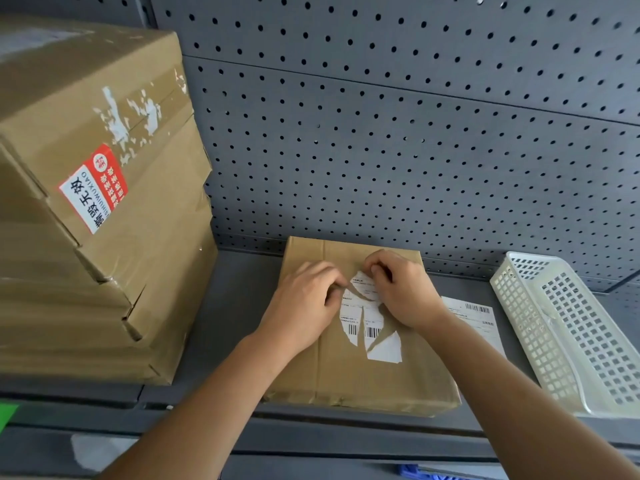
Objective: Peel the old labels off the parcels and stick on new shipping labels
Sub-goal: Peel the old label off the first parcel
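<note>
Best to take the old label (348, 315), thin paper torn into strips and stuck to the top of the small parcel (346, 375) in the middle of the shelf (235, 306), by a lifted edge and draw it low and slow; likely to rip again. Reaching in from the near side, pinching a strip at the label's far edge with the right hand (401, 292), with the left hand (304, 299) curled at its left edge, seemingly picking at a corner

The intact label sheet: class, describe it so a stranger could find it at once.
Start at the grey shelf below the pegboard. Between the small parcel and the white basket lies a flat white sheet. Unlike the torn label on that parcel, it is whole.
</note>
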A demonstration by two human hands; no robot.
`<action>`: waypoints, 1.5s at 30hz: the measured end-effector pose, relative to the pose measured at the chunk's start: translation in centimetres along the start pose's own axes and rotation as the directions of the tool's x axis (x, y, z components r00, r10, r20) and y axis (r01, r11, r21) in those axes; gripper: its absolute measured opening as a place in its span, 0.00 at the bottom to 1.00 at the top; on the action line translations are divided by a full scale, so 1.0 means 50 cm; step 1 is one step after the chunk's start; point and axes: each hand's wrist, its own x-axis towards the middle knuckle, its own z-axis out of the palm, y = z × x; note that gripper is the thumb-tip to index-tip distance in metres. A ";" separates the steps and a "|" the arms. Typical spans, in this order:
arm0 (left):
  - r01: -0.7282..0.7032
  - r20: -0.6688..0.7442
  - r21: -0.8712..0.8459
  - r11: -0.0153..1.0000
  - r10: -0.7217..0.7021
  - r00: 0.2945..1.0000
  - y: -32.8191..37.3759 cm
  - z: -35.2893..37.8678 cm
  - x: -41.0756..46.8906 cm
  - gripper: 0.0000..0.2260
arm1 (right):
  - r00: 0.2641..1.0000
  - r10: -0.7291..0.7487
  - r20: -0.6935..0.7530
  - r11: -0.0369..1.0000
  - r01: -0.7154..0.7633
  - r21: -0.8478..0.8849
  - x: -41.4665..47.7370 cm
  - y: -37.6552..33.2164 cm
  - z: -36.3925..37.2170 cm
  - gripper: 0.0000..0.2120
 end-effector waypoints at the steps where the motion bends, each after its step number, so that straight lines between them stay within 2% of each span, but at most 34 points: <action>1: -0.002 -0.002 0.000 1.000 0.002 1.000 0.000 0.000 0.001 0.06 | 1.000 -0.006 0.001 1.000 0.006 -0.008 0.001 0.000 0.002 0.10; 5: 0.001 -0.004 -0.001 1.000 -0.001 1.000 0.000 0.001 -0.001 0.06 | 1.000 -0.006 0.029 0.999 0.007 -0.046 0.000 -0.008 0.006 0.09; 9: -0.002 0.000 0.007 1.000 0.002 1.000 -0.001 0.001 0.001 0.06 | 0.999 0.027 0.022 1.000 -0.028 0.014 -0.003 -0.008 -0.007 0.09; 14: 0.006 0.005 -0.003 1.000 -0.006 1.000 -0.002 0.001 -0.002 0.06 | 0.998 0.021 0.055 0.998 -0.018 -0.057 0.001 -0.016 0.001 0.09; 18: 0.005 0.008 0.000 1.000 -0.005 1.000 -0.001 -0.001 0.000 0.07 | 0.998 0.044 0.043 0.999 -0.045 0.024 -0.003 -0.010 -0.011 0.08; 22: 0.018 0.017 -0.012 1.000 -0.018 1.000 0.001 -0.001 -0.002 0.07 | 0.998 -0.027 0.051 1.000 0.028 -0.014 0.001 -0.016 -0.008 0.09; 28: 0.011 0.013 -0.023 1.000 -0.010 1.000 0.001 -0.003 -0.002 0.07 | 0.999 -0.024 0.045 1.000 0.024 -0.009 0.002 -0.013 -0.019 0.08; 30: 0.007 0.011 -0.022 1.000 -0.006 1.000 0.001 -0.002 -0.002 0.07 | 0.997 -0.051 0.064 0.996 0.055 -0.067 0.010 -0.017 -0.017 0.08; 33: 0.016 0.010 -0.027 0.999 -0.016 1.000 0.000 -0.001 -0.003 0.07 | 0.986 -0.082 0.144 0.957 0.118 -0.263 0.032 -0.032 -0.016 0.09; 36: 0.022 0.018 -0.033 0.999 -0.022 1.000 0.000 -0.001 -0.003 0.09 | 0.963 -0.051 0.264 0.844 0.183 -0.505 0.054 -0.056 -0.026 0.09; 38: 0.028 0.023 -0.024 0.999 -0.027 0.999 0.000 -0.001 -0.003 0.10 | 0.942 -0.019 0.336 0.770 0.228 -0.595 0.063 -0.074 -0.030 0.06; 41: 0.032 0.026 -0.018 0.999 -0.031 0.999 -0.001 0.000 -0.004 0.10 | 0.926 -0.005 0.378 0.725 0.263 -0.637 0.068 -0.087 -0.035 0.05; 45: 0.027 0.023 -0.021 0.999 -0.027 0.999 -0.001 0.000 -0.002 0.09 | 0.932 -0.007 0.362 0.804 0.221 -0.552 0.069 -0.071 -0.038 0.08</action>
